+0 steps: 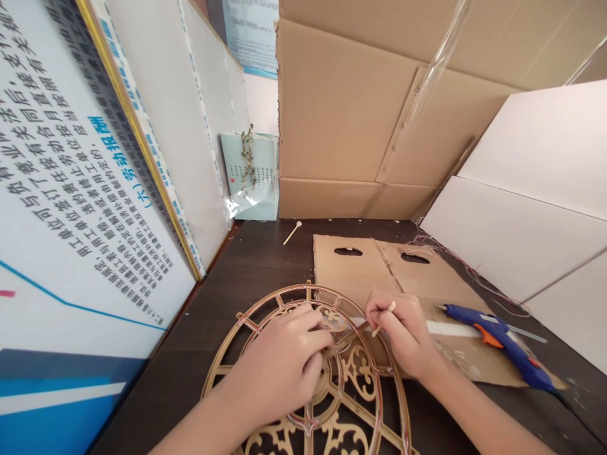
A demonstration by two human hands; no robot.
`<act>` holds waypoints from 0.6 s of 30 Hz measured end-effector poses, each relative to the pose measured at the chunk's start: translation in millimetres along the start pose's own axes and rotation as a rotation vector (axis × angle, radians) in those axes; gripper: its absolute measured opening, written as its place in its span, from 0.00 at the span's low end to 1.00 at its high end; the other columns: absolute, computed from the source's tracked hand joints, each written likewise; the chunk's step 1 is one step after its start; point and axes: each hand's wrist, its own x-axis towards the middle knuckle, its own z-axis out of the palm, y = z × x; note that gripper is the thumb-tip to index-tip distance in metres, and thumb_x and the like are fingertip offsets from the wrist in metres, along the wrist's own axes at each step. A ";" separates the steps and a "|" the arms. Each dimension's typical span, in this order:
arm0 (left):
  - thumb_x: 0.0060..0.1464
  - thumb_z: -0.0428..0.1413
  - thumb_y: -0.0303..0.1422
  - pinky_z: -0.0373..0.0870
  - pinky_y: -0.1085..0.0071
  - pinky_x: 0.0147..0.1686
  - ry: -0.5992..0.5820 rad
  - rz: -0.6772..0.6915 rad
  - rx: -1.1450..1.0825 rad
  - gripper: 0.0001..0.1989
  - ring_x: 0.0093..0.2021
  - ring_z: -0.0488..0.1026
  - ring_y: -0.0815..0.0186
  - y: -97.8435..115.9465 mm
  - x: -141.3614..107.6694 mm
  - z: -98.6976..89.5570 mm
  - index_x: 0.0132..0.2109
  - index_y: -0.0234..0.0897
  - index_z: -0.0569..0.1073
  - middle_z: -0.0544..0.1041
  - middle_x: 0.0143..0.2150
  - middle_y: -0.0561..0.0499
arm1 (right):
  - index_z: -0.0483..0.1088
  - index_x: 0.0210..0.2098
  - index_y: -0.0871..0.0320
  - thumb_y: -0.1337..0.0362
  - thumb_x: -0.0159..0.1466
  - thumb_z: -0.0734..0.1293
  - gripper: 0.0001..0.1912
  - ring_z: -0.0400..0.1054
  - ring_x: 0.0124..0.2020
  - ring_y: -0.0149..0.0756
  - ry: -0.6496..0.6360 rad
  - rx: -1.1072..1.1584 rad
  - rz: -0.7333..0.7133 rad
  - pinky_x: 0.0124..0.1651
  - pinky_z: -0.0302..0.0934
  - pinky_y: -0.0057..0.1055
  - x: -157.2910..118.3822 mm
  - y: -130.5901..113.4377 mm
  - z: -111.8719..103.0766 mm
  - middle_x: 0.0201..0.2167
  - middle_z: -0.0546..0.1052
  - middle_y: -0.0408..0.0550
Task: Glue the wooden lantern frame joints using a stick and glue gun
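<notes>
Left hand [284,360] rests with fingers curled on the gold openwork frame [265,306] at six o'clock on the dark table [265,253], while the right hand [403,335] pinches a thin wooden stick [385,316] over the frame's centre. How much of the frame is finished cannot be judged. A blue glue gun [497,341] lies untouched on flattened cardboard [351,265] at three o'clock; the board [71,189] at nine o'clock carries Chinese text, including "劳动报酬".

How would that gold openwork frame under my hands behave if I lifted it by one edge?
The gold openwork frame is thin, flat and mostly gaps, so it probably feels light. Its slim scrolls and spokes look fragile and might flex or snap. With the left hand and right hand pressing it onto the dark table, it seems unlikely to roll.
</notes>
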 end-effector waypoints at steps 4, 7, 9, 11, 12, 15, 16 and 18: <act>0.58 0.48 0.20 0.67 0.59 0.42 -0.004 -0.005 -0.001 0.13 0.43 0.67 0.60 -0.2 0.4 0.5 0.37 0.38 0.74 0.72 0.38 0.50 | 0.62 0.22 0.55 0.70 0.64 0.56 0.15 0.59 0.21 0.31 -0.004 -0.006 -0.009 0.26 0.51 0.29 0.3 -0.3 1.1 0.19 0.65 0.40; 0.58 0.48 0.20 0.67 0.59 0.42 -0.004 -0.009 0.000 0.13 0.42 0.67 0.60 0.5 0.5 0.1 0.36 0.37 0.75 0.72 0.38 0.50 | 0.62 0.22 0.55 0.71 0.63 0.56 0.14 0.59 0.21 0.31 -0.005 -0.012 -0.007 0.27 0.51 0.29 0.2 0.3 1.6 0.19 0.66 0.41; 0.58 0.48 0.20 0.67 0.59 0.42 -0.004 -0.012 0.000 0.13 0.42 0.67 0.60 0.8 0.1 -0.1 0.36 0.37 0.75 0.72 0.38 0.50 | 0.62 0.22 0.55 0.71 0.63 0.56 0.14 0.60 0.21 0.31 -0.011 -0.015 -0.006 0.27 0.51 0.29 -0.2 0.2 1.8 0.19 0.66 0.41; 0.58 0.47 0.20 0.67 0.58 0.43 -0.001 -0.007 -0.001 0.13 0.43 0.67 0.60 0.9 -0.4 -0.1 0.36 0.37 0.74 0.72 0.38 0.50 | 0.62 0.22 0.55 0.71 0.63 0.56 0.14 0.60 0.21 0.31 -0.015 -0.016 -0.007 0.27 0.51 0.29 -0.5 -0.3 2.0 0.18 0.66 0.41; 0.58 0.47 0.20 0.67 0.58 0.43 0.000 -0.006 -0.002 0.13 0.43 0.68 0.60 0.9 -0.6 -0.1 0.36 0.37 0.74 0.72 0.38 0.50 | 0.62 0.22 0.56 0.71 0.63 0.56 0.14 0.60 0.21 0.31 -0.017 -0.017 -0.008 0.27 0.52 0.29 -0.7 -0.6 2.1 0.18 0.66 0.41; 0.59 0.47 0.20 0.67 0.58 0.43 -0.002 -0.010 -0.004 0.13 0.43 0.68 0.60 0.7 -0.7 -0.1 0.37 0.38 0.75 0.72 0.38 0.50 | 0.62 0.22 0.56 0.71 0.63 0.56 0.15 0.60 0.21 0.31 -0.021 -0.018 -0.008 0.27 0.52 0.29 -0.6 -1.1 2.1 0.18 0.66 0.41; 0.59 0.47 0.20 0.67 0.58 0.43 -0.005 -0.012 -0.005 0.13 0.43 0.68 0.60 0.8 -0.6 -0.1 0.37 0.38 0.75 0.72 0.38 0.50 | 0.61 0.22 0.56 0.71 0.63 0.56 0.15 0.60 0.21 0.31 -0.022 -0.018 -0.008 0.27 0.52 0.29 -0.4 -1.1 2.1 0.19 0.66 0.41; 0.59 0.47 0.20 0.67 0.58 0.43 -0.009 -0.011 -0.001 0.13 0.43 0.67 0.59 1.0 -0.1 -0.4 0.38 0.38 0.75 0.72 0.38 0.50 | 0.62 0.22 0.56 0.71 0.63 0.56 0.15 0.60 0.21 0.31 -0.023 -0.019 -0.009 0.27 0.52 0.29 0.0 -0.9 2.0 0.19 0.66 0.41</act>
